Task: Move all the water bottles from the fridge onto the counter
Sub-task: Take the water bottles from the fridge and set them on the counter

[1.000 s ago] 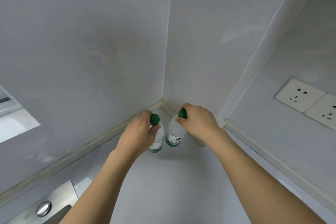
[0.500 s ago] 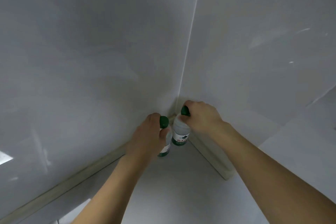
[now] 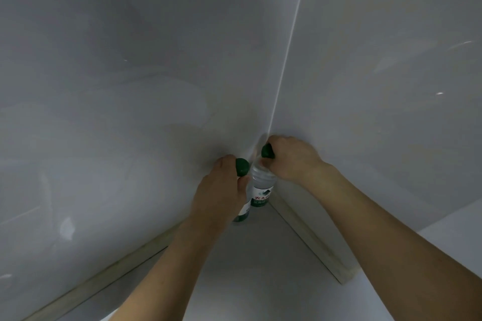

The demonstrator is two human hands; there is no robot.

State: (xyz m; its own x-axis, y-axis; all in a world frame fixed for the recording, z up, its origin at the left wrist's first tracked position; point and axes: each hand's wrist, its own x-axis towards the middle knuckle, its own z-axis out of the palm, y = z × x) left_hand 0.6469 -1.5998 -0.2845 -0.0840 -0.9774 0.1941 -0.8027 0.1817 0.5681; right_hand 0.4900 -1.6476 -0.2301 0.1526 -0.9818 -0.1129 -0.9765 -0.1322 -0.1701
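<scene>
Two clear green-capped plastic water bottles (image 3: pixel 262 185) stand on the pale grey counter (image 3: pixel 260 268); left hand (image 3: pixel 221 190) and right hand (image 3: pixel 289 159) each grip one; fridge unseen.

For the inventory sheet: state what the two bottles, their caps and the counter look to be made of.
Right bottle: clear, likely thin plastic; the shoulder is see-through above a printed label.
Left bottle: likely the same, mostly hidden by the left hand.
Caps: green, matte, probably plastic.
Counter: smooth pale grey, faintly glossy; stone or laminate, cannot tell.
</scene>
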